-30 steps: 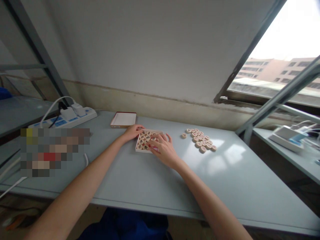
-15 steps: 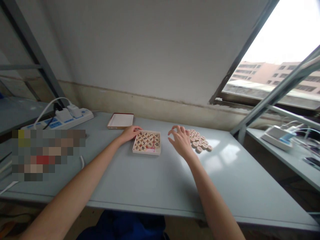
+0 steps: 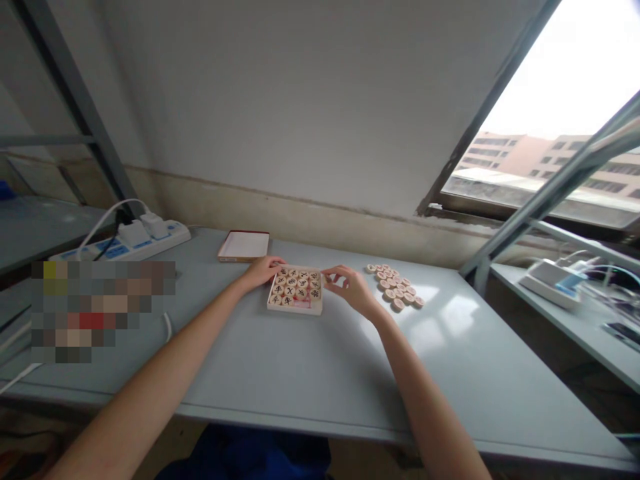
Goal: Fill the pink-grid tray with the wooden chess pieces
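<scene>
A shallow white box [image 3: 295,311] lies on the desk before me. Round Chinese chess pieces [image 3: 291,281] with black characters sit in rows inside it, and a pinkish patch shows in its front right part. My left hand [image 3: 263,270] is closed on the box's left rim near the back corner. At the opposite side, the bent fingers and thumb of my right hand [image 3: 354,288] meet at the box's right rim. Whether a piece is between those fingertips is too small to tell. To the right, a group of loose chess pieces [image 3: 395,287] lies flat on the desk.
The box lid [image 3: 245,245], white inside with a red edge, lies behind to the left. A power strip [image 3: 145,243] with plugs and cables stands at the far left, beside a pixelated area. On the right are a metal bed frame and another power strip [image 3: 553,283].
My right hand has moved left from beside the loose pieces to the box's right rim, and its spread fingers have closed. My left hand stays at the box. The view has shifted slightly.
</scene>
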